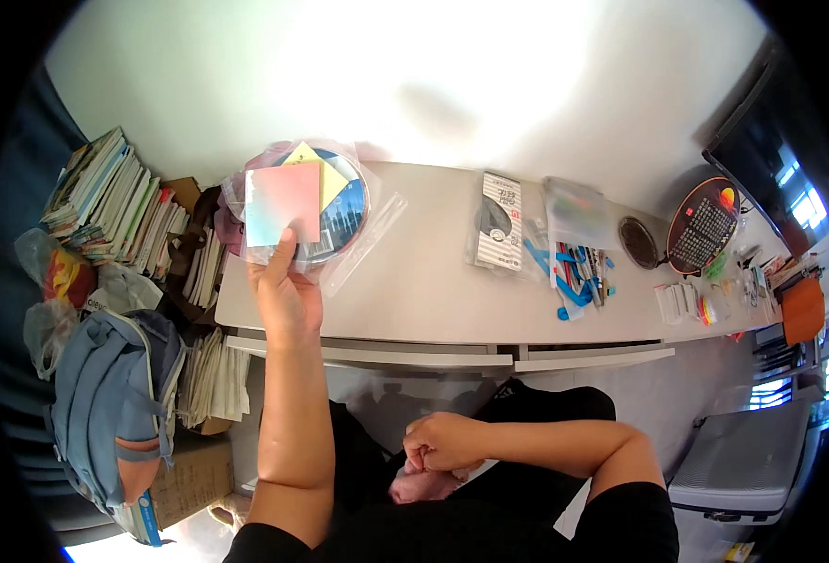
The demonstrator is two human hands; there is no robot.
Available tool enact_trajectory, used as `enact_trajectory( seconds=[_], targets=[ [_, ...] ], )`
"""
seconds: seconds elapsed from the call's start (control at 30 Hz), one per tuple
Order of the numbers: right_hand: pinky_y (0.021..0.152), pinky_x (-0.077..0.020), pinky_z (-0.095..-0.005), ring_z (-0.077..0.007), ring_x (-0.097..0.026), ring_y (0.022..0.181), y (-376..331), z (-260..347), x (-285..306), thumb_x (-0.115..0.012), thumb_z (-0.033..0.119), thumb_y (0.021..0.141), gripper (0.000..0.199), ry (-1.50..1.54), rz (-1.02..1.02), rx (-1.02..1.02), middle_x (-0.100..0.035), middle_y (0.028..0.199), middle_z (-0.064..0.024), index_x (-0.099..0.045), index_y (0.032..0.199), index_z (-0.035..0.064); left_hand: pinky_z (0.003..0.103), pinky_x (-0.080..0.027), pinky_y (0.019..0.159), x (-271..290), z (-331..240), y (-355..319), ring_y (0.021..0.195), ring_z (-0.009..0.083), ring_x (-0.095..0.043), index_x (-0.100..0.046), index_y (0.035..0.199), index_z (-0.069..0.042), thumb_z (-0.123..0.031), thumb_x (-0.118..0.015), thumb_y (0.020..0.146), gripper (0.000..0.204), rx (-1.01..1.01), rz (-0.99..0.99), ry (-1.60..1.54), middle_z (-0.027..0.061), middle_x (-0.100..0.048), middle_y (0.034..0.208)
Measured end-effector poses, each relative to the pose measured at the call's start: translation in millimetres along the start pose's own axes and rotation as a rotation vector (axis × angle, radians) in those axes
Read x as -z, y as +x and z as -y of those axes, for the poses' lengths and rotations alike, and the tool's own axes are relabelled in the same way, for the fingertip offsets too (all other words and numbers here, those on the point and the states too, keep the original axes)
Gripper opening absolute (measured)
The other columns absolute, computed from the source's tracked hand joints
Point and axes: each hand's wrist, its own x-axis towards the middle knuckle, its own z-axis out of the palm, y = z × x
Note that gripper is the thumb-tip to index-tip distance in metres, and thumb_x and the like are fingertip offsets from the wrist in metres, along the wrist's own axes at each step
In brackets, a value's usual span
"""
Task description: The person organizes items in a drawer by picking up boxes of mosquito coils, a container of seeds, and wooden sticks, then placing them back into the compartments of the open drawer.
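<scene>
My left hand (pixel 286 298) is raised over the left end of the grey desk (pixel 433 281) and grips a clear plastic bag (pixel 325 211). Inside the bag I see a round blue disc and square coloured papers, pink-to-blue in front and yellow behind. My thumb presses on the lower edge of the papers. My right hand (pixel 441 443) rests low in my lap, below the desk's front edge, its fingers curled into a loose fist with nothing visible in it.
On the desk lie a striped packet (pixel 501 220), a clear pouch (pixel 576 211), blue and coloured pens (pixel 579 277), a round dark dish (pixel 638 242) and an oval device with keys (pixel 703 230). Stacked books (pixel 114 202) and a blue backpack (pixel 119 403) stand at left, a grey bin (pixel 743 460) at right.
</scene>
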Motion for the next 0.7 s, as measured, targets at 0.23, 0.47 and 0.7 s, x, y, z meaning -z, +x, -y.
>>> enact_trajectory(
  seconds=[0.23,0.47,0.7],
  targets=[
    [0.078,-0.0469,-0.0341,-0.0246,-0.060,0.091,-16.7,-27.8,43.6,-0.053,0.007,0.068,0.026,0.191,-0.140,-0.364,-0.064,0.095,-0.0135,-0.063,0.092,0.0045,0.037,-0.052,0.082,-0.1,-5.0,-12.8,0.101,0.0196,-0.058,-0.048,0.122,-0.005,-0.001,-0.058,0.085,0.039,0.039,0.046,0.053,0.0082,-0.057,0.116],
    [0.079,-0.0470,-0.0359,-0.0308,-0.062,0.092,29.8,-140.0,1.8,-0.056,0.015,0.074,0.040,-0.047,-0.520,-0.386,-0.064,0.097,-0.0200,-0.059,0.112,0.0038,0.035,-0.054,0.080,-16.1,20.5,-28.2,0.099,0.0196,-0.061,-0.049,0.120,-0.005,-0.001,-0.058,0.085,0.037,0.202,0.103,0.068,0.0076,-0.060,0.111],
    [0.076,-0.0480,-0.0385,-0.0332,-0.062,0.087,-4.6,-12.1,69.4,-0.057,0.021,0.076,0.023,0.081,-0.658,-0.161,-0.065,0.093,-0.0180,-0.065,0.092,0.0062,0.034,-0.052,0.084,-29.4,24.1,-41.4,0.101,0.0192,-0.060,-0.049,0.120,-0.003,0.000,-0.058,0.085,0.037,0.300,0.131,0.134,0.0100,-0.059,0.113]
  ],
)
